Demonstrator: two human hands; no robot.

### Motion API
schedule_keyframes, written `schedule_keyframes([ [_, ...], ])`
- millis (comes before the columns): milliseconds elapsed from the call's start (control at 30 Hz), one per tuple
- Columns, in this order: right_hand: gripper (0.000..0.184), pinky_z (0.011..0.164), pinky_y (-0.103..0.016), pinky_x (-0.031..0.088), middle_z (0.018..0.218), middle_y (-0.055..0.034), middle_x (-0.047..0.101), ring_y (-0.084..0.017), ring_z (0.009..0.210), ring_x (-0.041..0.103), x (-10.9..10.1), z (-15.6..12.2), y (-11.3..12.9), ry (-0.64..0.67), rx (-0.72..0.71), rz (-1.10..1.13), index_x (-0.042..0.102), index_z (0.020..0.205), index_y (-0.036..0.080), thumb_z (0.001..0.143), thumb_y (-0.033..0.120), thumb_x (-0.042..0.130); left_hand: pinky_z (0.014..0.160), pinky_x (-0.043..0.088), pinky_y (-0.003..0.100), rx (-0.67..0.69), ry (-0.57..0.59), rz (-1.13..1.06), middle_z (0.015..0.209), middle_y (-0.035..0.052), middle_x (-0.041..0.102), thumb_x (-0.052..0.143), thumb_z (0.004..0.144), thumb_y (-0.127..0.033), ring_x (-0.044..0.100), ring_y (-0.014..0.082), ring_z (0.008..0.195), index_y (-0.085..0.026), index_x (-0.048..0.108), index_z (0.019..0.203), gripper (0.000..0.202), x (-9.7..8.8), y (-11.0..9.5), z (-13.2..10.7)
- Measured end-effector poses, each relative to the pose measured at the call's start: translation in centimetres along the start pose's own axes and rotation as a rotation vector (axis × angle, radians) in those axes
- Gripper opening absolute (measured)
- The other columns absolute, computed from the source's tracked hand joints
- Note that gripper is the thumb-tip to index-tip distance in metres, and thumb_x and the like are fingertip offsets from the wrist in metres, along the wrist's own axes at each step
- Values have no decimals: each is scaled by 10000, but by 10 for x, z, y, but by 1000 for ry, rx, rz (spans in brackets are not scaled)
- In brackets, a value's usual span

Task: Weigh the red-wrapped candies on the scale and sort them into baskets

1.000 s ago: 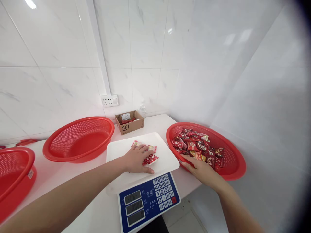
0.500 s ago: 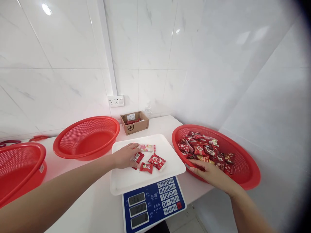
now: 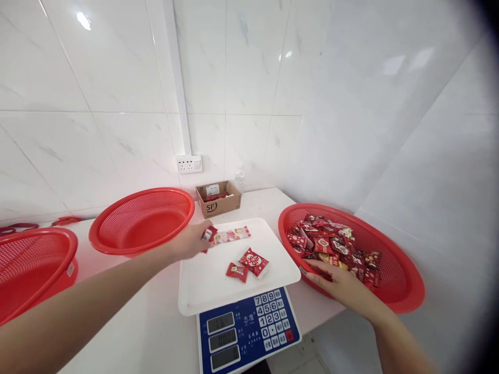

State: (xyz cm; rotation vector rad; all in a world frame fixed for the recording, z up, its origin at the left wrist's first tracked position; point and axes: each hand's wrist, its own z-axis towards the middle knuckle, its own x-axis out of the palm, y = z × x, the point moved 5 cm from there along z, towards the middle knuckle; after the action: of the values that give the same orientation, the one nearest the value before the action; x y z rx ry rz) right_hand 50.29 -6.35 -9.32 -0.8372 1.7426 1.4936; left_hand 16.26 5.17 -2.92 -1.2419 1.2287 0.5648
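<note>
Between the fingers of my left hand [image 3: 195,240] is a small red candy packet [image 3: 209,236], lifted above the upper left of the white scale tray [image 3: 198,296]. On that tray lie a long pink and white wrapped stick [image 3: 233,235], a square red packet [image 3: 254,262] and a smaller red candy [image 3: 237,271]. My right hand [image 3: 336,280] rests on the near left rim of the right red basket [image 3: 405,283], fingers stretched out, holding nothing visible. Many red-wrapped candies [image 3: 331,244] fill the left part of that basket.
Below the tray is the blue scale panel [image 3: 249,330] with displays and keys. Two red baskets stand to the left, one farther back [image 3: 142,223] and one at the edge [image 3: 39,270]. A cardboard box [image 3: 220,205] with red packets sits by the wall.
My left hand has picked up a small red candy packet from the tray and moved it up and left. My right hand stays at the basket rim.
</note>
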Motion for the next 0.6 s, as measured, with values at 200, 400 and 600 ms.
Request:
schedule_keyframes([
  [200, 581, 1015, -395, 378, 1317, -10, 521, -290, 1236, 437, 3, 3, -7, -19, -30, 13, 552, 1251, 255, 782, 587, 464, 694, 471, 403, -194, -282, 175, 1025, 133, 624, 429, 804, -310, 588, 316, 957, -176, 404, 1224, 441, -73, 66, 2],
  [400, 596, 1031, -419, 349, 1341, -26, 493, -300, 1258, 405, 7, 6, -14, -24, -41, 14, 533, 1271, 250, 787, 591, 460, 1059, 223, 490, -46, -267, 238, 1439, 141, 333, 336, 862, -461, 183, 310, 1358, -144, 304, 1369, 598, -41, 62, 12],
  [600, 591, 1024, -401, 360, 1346, -13, 486, -297, 1274, 381, 4, 5, -10, -53, -45, 35, 540, 1264, 267, 776, 594, 474, 1109, 98, 449, 276, 4, 198, 1516, 79, 151, 311, 817, -648, 0, 265, 1387, -254, 269, 1407, 711, 46, -20, 24],
])
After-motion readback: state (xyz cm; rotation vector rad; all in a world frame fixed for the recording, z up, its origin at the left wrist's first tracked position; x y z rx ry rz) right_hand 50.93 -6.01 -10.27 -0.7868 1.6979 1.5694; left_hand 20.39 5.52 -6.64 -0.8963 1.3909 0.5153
